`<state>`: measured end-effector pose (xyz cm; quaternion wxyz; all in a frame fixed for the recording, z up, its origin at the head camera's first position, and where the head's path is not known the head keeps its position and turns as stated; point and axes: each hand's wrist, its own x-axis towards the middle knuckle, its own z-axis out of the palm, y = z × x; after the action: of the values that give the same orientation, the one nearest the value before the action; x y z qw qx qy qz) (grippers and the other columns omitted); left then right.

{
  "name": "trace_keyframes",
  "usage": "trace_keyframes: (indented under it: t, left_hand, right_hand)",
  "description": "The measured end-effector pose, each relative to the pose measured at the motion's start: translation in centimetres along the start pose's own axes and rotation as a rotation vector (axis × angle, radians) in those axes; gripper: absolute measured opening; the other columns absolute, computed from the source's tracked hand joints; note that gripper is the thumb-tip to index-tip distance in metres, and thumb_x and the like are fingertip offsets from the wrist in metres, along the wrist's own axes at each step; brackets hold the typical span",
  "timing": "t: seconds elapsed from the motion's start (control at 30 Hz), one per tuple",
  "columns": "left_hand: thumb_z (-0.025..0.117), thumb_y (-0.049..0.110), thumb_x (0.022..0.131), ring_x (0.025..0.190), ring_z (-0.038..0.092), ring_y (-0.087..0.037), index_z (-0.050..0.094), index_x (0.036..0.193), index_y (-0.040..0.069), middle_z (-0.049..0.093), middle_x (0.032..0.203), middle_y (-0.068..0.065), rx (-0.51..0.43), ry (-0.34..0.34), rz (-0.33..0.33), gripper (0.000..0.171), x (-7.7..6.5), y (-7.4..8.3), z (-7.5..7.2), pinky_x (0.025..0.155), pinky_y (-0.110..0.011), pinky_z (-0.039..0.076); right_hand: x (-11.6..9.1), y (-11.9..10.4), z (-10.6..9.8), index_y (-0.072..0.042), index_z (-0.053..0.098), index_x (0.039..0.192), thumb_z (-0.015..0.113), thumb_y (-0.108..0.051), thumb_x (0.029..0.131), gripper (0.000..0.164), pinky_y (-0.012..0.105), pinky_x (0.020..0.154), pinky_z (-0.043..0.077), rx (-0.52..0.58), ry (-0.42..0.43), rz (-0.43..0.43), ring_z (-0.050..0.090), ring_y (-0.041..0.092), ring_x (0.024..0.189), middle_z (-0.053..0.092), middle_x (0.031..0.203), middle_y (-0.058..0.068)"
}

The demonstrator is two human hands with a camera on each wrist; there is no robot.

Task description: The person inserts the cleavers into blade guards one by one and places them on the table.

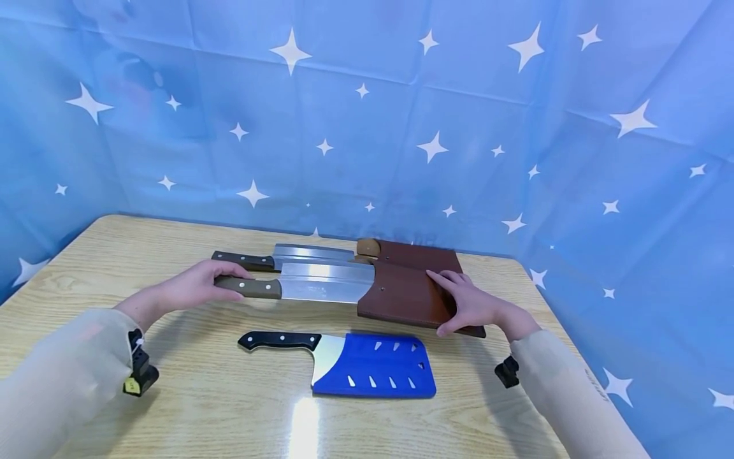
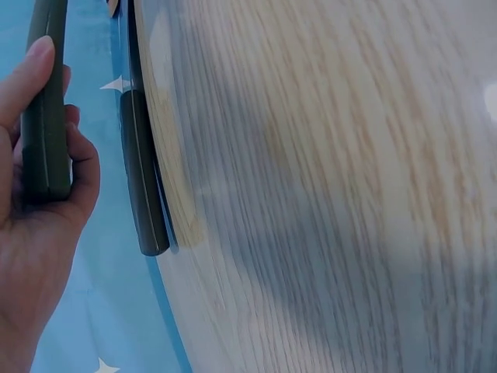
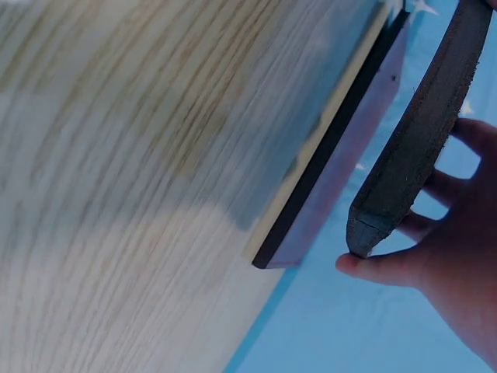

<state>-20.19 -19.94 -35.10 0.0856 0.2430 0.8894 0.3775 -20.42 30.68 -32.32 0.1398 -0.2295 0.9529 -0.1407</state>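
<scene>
Three cleavers (image 1: pixel 304 281) (three sheaths (image 1: pixel 404 292)).

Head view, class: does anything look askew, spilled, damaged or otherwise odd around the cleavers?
Nothing stands out as spilled or damaged. Bare blade shows between the raised cleaver's handle and the brown sheath, but the left hand grips one and the right hand the other, so it looks deliberate. The nearest cleaver lies in a blue sheath.

A cleaver (image 1: pixel 304 284) with a broad, shiny metal blade and a riveted olive-brown handle is held above the table's (image 1: pixel 201 408) far half, handle toward the left edge. The blade's right end sits inside a wide reddish-brown sheath (image 1: pixel 404 296), also raised, slanting toward the near right corner.
</scene>
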Motion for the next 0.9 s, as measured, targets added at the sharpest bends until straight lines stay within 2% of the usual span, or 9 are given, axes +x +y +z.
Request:
trace_keyframes:
  t: [0.1, 0.2, 0.47, 0.73, 0.9]
  left_hand:
    - [0.07, 0.026, 0.082, 0.084, 0.054, -0.002, 0.061, 0.117, 0.007, 0.064, 0.109, -0.009, -0.03, -0.018, 0.007, 0.041, 0.1, 0.2, 0.1, 0.072, -0.022, 0.045]
    - [0.07, 0.026, 0.082, 0.079, 0.054, -0.005, 0.061, 0.117, 0.005, 0.064, 0.105, -0.01, -0.054, -0.03, 0.006, 0.042, 0.2, 0.3, 0.2, 0.069, -0.023, 0.045]
    - [0.071, 0.029, 0.081, 0.082, 0.054, -0.009, 0.061, 0.119, 0.011, 0.063, 0.111, -0.008, -0.041, -0.025, -0.013, 0.043, 1.1, 0.6, 0.9, 0.073, -0.024, 0.044]
    - [0.071, 0.026, 0.081, 0.078, 0.054, -0.012, 0.061, 0.119, 0.01, 0.064, 0.101, -0.007, -0.044, -0.039, -0.004, 0.042, 2.1, 0.8, 1.5, 0.07, -0.026, 0.044]
    - [0.071, 0.028, 0.081, 0.082, 0.053, -0.013, 0.062, 0.119, 0.012, 0.064, 0.107, -0.007, -0.009, -0.032, 0.008, 0.042, 2.7, 1.3, 1.9, 0.072, -0.027, 0.043]
  right_hand:
    - [0.2, -0.2, 0.0, -0.017, 0.012, 0.15, 0.08, -0.045, 0.066, 0.111, 0.065, 0.1, 0.028, 0.002, -0.005, 0.003, 0.015, 0.043, 0.136, 0.015, 0.151, 0.018]
    - [0.4, -0.4, 0.0, -0.018, 0.012, 0.15, 0.08, -0.045, 0.066, 0.111, 0.065, 0.1, 0.028, 0.001, -0.007, -0.002, 0.015, 0.042, 0.136, 0.014, 0.151, 0.017]
    - [0.6, -1.0, -0.2, -0.017, 0.014, 0.15, 0.08, -0.043, 0.067, 0.109, 0.064, 0.101, 0.028, -0.003, -0.007, -0.013, 0.016, 0.04, 0.137, 0.015, 0.152, 0.017]
    - [1.3, -1.8, -0.5, -0.017, 0.014, 0.15, 0.08, -0.043, 0.067, 0.108, 0.064, 0.101, 0.028, -0.031, -0.008, -0.032, 0.017, 0.04, 0.136, 0.016, 0.151, 0.018]
    - [1.7, -2.3, -0.6, -0.018, 0.015, 0.15, 0.079, -0.045, 0.067, 0.109, 0.064, 0.101, 0.027, -0.032, -0.009, -0.026, 0.017, 0.04, 0.136, 0.017, 0.152, 0.017]
